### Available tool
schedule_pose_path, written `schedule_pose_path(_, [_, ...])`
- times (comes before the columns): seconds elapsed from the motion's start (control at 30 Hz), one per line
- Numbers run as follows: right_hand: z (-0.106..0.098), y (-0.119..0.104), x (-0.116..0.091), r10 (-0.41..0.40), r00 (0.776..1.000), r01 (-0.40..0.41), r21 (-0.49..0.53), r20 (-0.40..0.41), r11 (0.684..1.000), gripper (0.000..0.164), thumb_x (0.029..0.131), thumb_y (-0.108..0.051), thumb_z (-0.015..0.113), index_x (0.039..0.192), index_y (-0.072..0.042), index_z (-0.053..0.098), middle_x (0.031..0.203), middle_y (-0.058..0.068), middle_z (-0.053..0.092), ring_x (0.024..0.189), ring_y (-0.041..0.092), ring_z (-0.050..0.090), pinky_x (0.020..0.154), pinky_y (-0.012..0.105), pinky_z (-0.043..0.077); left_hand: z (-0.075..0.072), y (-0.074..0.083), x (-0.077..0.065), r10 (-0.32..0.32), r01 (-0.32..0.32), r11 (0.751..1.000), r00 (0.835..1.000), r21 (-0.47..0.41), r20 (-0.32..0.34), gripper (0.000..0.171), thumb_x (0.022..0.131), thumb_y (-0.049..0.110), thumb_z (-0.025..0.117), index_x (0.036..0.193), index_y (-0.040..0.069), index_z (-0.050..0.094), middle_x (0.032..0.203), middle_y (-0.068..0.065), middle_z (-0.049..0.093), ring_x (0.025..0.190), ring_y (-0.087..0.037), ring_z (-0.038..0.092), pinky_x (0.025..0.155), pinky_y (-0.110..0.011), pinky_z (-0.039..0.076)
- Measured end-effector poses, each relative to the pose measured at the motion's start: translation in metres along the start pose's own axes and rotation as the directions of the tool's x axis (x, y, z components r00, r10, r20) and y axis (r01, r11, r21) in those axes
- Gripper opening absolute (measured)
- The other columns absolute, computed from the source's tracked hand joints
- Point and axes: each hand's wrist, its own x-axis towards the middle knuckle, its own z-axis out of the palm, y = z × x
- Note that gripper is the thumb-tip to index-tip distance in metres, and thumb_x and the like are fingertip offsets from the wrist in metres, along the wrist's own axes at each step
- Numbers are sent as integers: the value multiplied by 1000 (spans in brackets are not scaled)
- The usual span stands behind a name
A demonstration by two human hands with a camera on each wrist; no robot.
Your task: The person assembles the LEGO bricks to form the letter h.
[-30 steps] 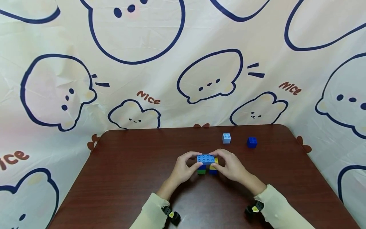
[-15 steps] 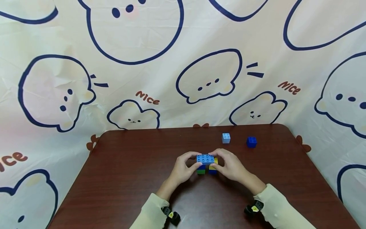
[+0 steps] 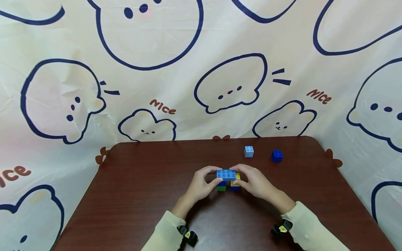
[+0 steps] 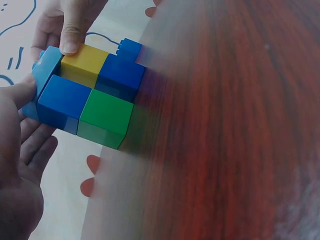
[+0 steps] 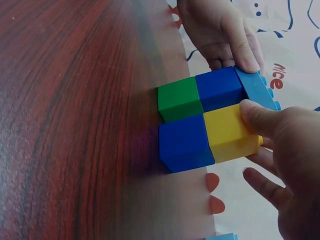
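A long light blue toy brick (image 3: 226, 174) lies across the tops of two short stacks. The left stack is a dark blue brick (image 4: 65, 96) over a green brick (image 4: 107, 117); a yellow brick (image 5: 231, 132) over another dark blue brick (image 5: 185, 143) forms the right one, with a gap between them. My left hand (image 3: 201, 183) pinches the long brick's left end between thumb and fingers. At the other side my right hand (image 3: 257, 182) grips the yellow brick, thumb on its near face. One stud of the yellow brick shows beyond the long brick in the right wrist view.
Farther back on the brown table (image 3: 150, 195) stand a loose light blue brick (image 3: 248, 151) and a loose dark blue brick (image 3: 277, 156). A patterned cloth (image 3: 176, 87) hangs behind the table and along both sides.
Both hands keep their hold and the bricks stay in place. My right wrist has shifted very slightly to the right.
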Motion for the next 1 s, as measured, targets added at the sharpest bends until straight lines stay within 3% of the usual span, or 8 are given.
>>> schedule_pose_path(0.2, [6, 3, 0, 26, 998, -19, 109, -60, 994, 36, 90, -22, 80, 124, -18, 67, 117, -5, 70, 102, 14, 64, 91, 38, 57, 0, 0, 0, 4, -3, 1000, 1000, -1, 9, 27, 92, 3, 74, 117, -5, 68, 115, -20, 69, 107, -36, 65, 97, -59, 50])
schedule_pose_path(0.43, [16, 3, 1, 119, 984, -79, 283, -129, 956, 26, 93, -22, 77, 117, -17, 70, 110, -4, 71, 89, 16, 62, 80, 28, 56, 1, -3, 1, 23, -23, 1000, 1000, -5, -6, 26, 92, 1, 74, 116, -6, 68, 114, -20, 69, 106, -37, 65, 96, -61, 50])
schedule_pose_path(0.7, [20, 0, 1, 158, 977, -104, 327, -142, 939, 25, 92, -20, 77, 116, -19, 70, 109, -2, 70, 87, 18, 62, 78, 29, 56, 8, -39, 4, -4, 4, 1000, 1000, 17, -2, 30, 91, 5, 76, 119, -2, 68, 117, -17, 69, 110, -36, 64, 98, -56, 50])
schedule_pose_path(1.0, [23, 1, -1, 93, 982, -36, 324, -163, 946, 24, 93, -17, 76, 116, -17, 68, 105, -3, 70, 83, 19, 60, 75, 28, 55, 5, -40, 4, 35, -35, 999, 999, 18, 21, 29, 93, 16, 76, 120, 7, 69, 118, -7, 70, 110, -26, 66, 99, -50, 52])
